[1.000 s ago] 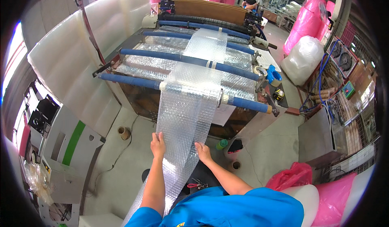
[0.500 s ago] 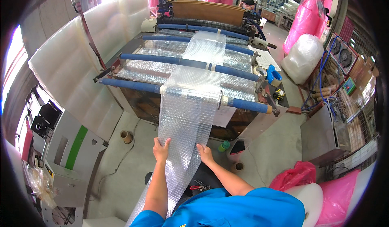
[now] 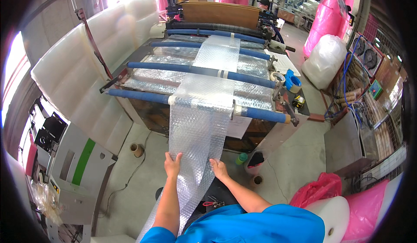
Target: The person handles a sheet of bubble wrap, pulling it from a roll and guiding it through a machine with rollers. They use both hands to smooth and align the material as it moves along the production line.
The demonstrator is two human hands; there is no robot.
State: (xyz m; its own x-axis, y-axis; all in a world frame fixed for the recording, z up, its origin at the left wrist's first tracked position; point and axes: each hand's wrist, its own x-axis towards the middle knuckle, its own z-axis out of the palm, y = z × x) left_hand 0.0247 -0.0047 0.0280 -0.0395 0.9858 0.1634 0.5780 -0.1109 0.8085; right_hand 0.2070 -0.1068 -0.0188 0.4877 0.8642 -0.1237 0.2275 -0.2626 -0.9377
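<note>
A long strip of clear bubble wrap comes down over blue rollers and runs toward me, passing between my forearms and down past my left side. At its left edge is my left hand, the edge lying between thumb and fingers. My right hand grips the opposite edge, thumb on top and the other fingers partly hidden behind the film. The nearest blue roller carries the strip just beyond my hands. Further back the strip crosses another blue roller.
White foam sheets stand along the left, above a grey machine cabinet. On the floor are a cardboard core and a green bottle. Tape rolls and a tape measure lie right of the rollers. Pink rolls sit near right.
Both hands appear slightly lower along the strip, still holding its two edges. The whole view has shifted a little. In the background, a person's head has moved.
</note>
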